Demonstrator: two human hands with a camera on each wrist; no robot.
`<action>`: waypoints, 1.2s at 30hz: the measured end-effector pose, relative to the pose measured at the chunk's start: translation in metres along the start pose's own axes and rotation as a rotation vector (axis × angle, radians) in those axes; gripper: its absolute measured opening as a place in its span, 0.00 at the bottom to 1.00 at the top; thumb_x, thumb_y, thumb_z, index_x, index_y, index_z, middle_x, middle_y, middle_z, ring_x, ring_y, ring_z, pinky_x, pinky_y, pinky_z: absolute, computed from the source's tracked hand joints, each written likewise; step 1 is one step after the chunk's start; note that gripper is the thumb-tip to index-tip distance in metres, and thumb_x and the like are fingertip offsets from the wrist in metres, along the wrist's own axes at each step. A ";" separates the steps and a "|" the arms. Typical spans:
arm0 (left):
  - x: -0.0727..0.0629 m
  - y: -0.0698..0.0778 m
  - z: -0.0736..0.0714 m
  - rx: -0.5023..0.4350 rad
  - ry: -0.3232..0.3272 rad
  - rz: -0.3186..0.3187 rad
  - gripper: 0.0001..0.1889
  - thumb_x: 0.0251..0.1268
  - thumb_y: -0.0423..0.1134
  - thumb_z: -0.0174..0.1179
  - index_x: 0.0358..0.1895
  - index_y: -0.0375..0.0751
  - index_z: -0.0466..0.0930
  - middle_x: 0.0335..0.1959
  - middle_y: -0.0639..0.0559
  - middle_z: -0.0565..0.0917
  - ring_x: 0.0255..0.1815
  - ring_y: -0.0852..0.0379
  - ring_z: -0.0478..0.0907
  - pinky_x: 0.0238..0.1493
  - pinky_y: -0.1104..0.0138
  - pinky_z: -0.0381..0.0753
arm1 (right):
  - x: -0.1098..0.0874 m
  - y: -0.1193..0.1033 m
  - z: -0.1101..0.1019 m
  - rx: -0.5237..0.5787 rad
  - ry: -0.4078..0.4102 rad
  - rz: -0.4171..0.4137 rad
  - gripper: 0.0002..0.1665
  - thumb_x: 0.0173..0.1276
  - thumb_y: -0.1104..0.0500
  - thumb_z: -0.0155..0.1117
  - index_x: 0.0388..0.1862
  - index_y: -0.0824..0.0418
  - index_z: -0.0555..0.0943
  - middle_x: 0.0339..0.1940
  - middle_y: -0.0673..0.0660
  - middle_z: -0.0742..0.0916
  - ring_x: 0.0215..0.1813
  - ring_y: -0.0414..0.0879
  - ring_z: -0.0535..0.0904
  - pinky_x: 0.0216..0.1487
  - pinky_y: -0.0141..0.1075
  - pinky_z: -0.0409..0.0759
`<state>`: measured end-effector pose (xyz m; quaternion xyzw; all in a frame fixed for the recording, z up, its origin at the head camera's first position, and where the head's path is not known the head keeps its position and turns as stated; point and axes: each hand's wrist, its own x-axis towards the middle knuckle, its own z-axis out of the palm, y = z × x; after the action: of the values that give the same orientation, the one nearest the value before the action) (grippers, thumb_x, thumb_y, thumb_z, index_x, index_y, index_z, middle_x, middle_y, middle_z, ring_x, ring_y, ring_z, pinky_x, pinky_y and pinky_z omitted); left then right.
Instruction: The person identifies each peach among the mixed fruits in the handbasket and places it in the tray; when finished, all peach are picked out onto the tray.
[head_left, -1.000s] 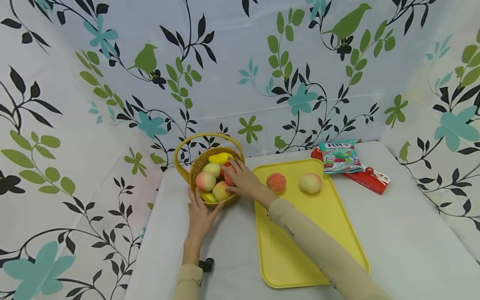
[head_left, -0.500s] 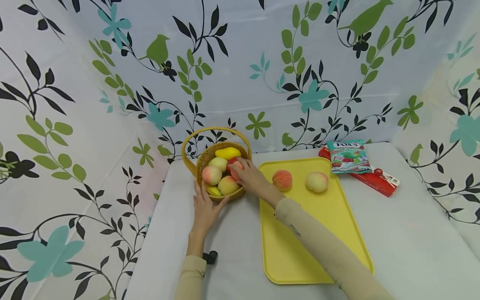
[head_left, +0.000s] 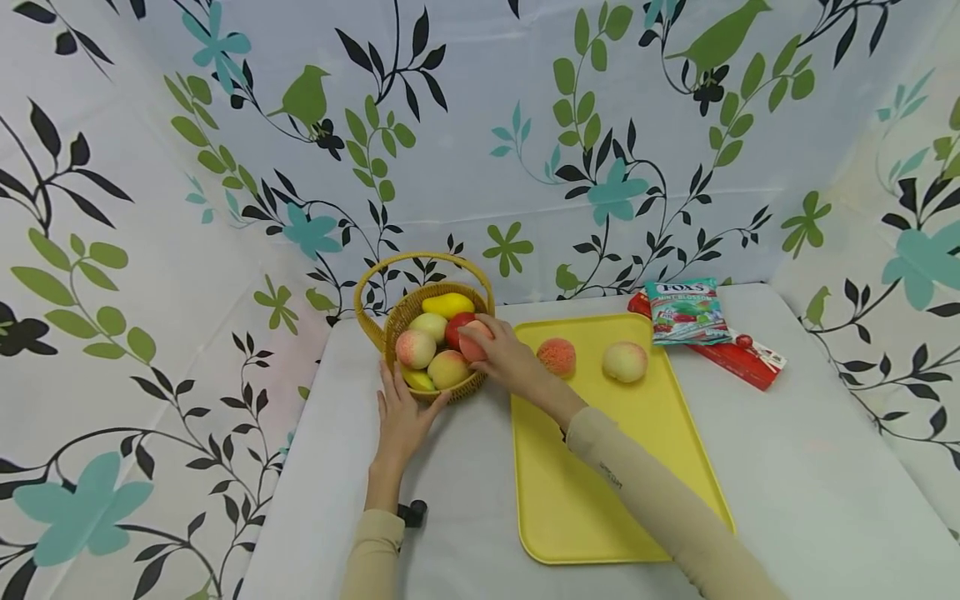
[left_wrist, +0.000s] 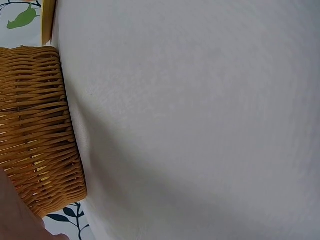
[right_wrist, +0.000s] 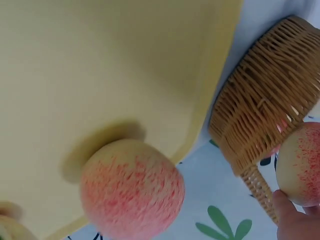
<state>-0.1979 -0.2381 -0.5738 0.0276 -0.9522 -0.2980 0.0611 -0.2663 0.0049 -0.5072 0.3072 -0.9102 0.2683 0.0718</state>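
Observation:
In the head view a wicker basket (head_left: 390,329) with a tall handle is full of fruit. A yellow mango (head_left: 447,305), a pale green fruit (head_left: 430,326), a red apple (head_left: 454,330) and several peaches show inside it. My right hand (head_left: 512,360) pinches a pink-and-cream peach (head_left: 476,341) at the basket's right rim. The right wrist view shows that peach (right_wrist: 300,162) close by the wicker, fingertips against its side. My left hand (head_left: 401,421) rests on the basket's front left side, fingers extended and thumb spread. Woven wall (left_wrist: 37,125) fills the left wrist view's left edge.
Right of the basket lies a yellow tray (head_left: 592,492) bearing a rough reddish peach (head_left: 557,357) and a paler peach (head_left: 625,362). Behind its right corner, a teal candy bag (head_left: 686,312) lies over a red box (head_left: 738,362). A patterned cloth (head_left: 465,167) hangs behind the table.
My right hand, earlier spread over the fruit, has gripped a peach and shifted it slightly right, uncovering the red apple. My left hand stays at the basket. The head view has shifted a little.

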 end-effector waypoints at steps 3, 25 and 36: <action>0.000 0.000 -0.001 0.000 0.003 -0.002 0.64 0.63 0.74 0.58 0.84 0.40 0.27 0.85 0.41 0.22 0.88 0.41 0.29 0.83 0.36 0.37 | -0.008 0.006 -0.010 0.031 0.028 -0.016 0.39 0.67 0.55 0.74 0.75 0.47 0.71 0.79 0.62 0.68 0.75 0.62 0.69 0.56 0.55 0.86; 0.001 -0.001 -0.003 0.010 0.012 0.002 0.64 0.62 0.74 0.60 0.84 0.42 0.29 0.85 0.43 0.21 0.88 0.38 0.35 0.83 0.37 0.40 | -0.117 0.049 -0.081 0.058 -0.139 0.087 0.41 0.65 0.42 0.74 0.75 0.46 0.71 0.70 0.58 0.77 0.67 0.55 0.78 0.66 0.53 0.81; 0.001 -0.002 0.001 0.028 0.019 0.010 0.64 0.62 0.74 0.59 0.84 0.42 0.29 0.85 0.37 0.26 0.88 0.39 0.36 0.83 0.36 0.39 | -0.143 0.059 -0.054 0.032 -0.163 0.086 0.40 0.61 0.50 0.79 0.72 0.51 0.75 0.65 0.59 0.81 0.62 0.56 0.81 0.65 0.55 0.80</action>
<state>-0.1987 -0.2393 -0.5752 0.0266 -0.9558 -0.2841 0.0711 -0.1892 0.1475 -0.5296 0.2895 -0.9210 0.2599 -0.0193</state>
